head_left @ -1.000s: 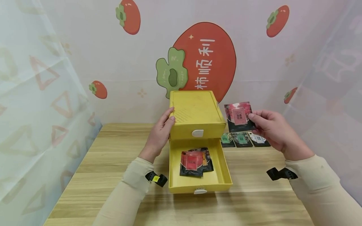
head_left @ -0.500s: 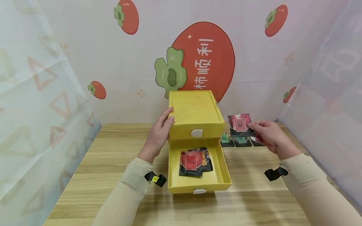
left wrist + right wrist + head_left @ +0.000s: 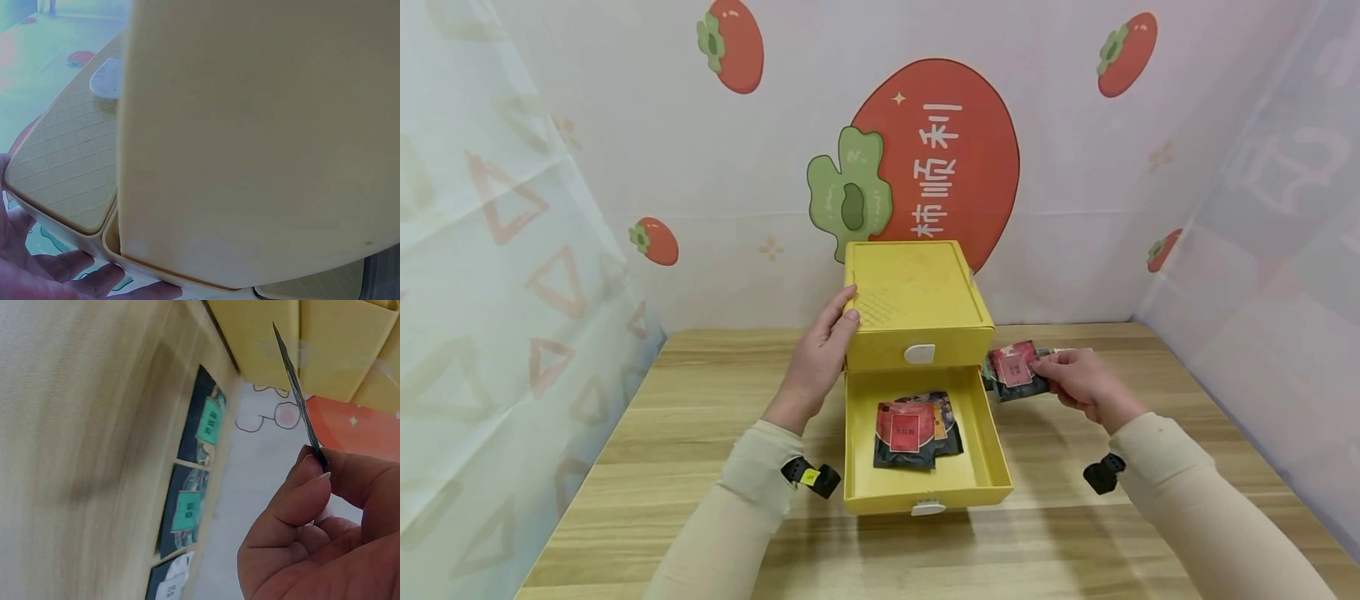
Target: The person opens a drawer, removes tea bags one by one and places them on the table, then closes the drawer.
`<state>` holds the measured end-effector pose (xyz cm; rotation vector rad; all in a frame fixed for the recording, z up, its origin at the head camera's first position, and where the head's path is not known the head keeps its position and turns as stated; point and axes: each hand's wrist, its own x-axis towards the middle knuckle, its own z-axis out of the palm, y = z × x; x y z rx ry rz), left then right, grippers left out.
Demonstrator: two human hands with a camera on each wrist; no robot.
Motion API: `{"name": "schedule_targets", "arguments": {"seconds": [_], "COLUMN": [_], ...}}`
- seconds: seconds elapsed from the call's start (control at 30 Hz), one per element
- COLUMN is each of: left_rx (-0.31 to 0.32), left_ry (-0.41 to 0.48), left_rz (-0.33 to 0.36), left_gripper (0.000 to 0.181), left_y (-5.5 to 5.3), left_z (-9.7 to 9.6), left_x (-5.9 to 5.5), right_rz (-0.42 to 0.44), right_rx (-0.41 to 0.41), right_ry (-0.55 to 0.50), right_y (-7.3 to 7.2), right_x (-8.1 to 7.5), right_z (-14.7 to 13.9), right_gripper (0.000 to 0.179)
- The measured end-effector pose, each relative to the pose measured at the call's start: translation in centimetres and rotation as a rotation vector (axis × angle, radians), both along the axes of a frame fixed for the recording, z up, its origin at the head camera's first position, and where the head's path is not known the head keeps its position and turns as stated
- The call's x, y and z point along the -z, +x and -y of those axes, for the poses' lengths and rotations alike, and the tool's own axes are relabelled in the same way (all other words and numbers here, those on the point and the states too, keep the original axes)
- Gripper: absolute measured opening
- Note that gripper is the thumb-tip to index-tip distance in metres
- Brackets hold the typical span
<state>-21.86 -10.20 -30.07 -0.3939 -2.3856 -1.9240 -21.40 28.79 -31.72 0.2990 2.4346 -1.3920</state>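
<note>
Two packets (image 3: 906,442) in drawer (image 3: 862,477); cabinet (image 3: 925,279) on table (image 3: 647,458); held packet (image 3: 1013,372) right of cabinet.

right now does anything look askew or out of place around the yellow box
A little: in the open drawer, the red sachet and orange-labelled sachet overlap at different angles, which looks untidy compared with the green-labelled sachets lined up on the table. Nothing visible looks spilled or damaged.
</note>
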Motion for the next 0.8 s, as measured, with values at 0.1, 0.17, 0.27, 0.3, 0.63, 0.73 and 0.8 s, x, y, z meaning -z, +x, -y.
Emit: {"name": "schedule_targets", "arguments": {"seconds": [0.1,0.17,0.27,0.3,0.63,0.73,0.8], "left_rx": [0.004,0.007,0.007,0.005,0.004,0.005,0.007], "left_ry": [0.004,0.004,0.003,0.003,0.012,0.011,0.013], "left_rz": [-0.002,-0.003,-0.003,-0.002,-0.006,-0.005,-0.006], "left_gripper": [0.053,0.053,0.053,0.053,0.053,0.053,0.053], "left_y": [0.0,-0.1,-0.1,-0.1,0.0,-0.1,-0.1], "left_z": [0.0,0.0,0.0,0.0,0.0,0.0,0.0], "left_x": [0.0,0.1,0.1,0.1,0.0,0.1,0.1], "right_rz": [-0.002,-0.003,0.017,0.026,0.079,0.099,0.12], "right_rx": [0.0,-0.005,-0.02,-0.021,-0.047,-0.045,-0.034], "right_ry": [0.003,0.003,0.017,0.025,0.089,0.12,0.137], "right_y": [0.0,0.0,0.0,0.0,-0.1,-0.1,0.0], "right_x": [0.6,1.0,1.5,1.7,3.7,4.2,4.4], "right_z": [0.2,0.4,0.7,0.8,1.0,0.9,0.9], "right_gripper": [0.034,0.031,0.029,0.028,0.03,0.026,0.023]}}
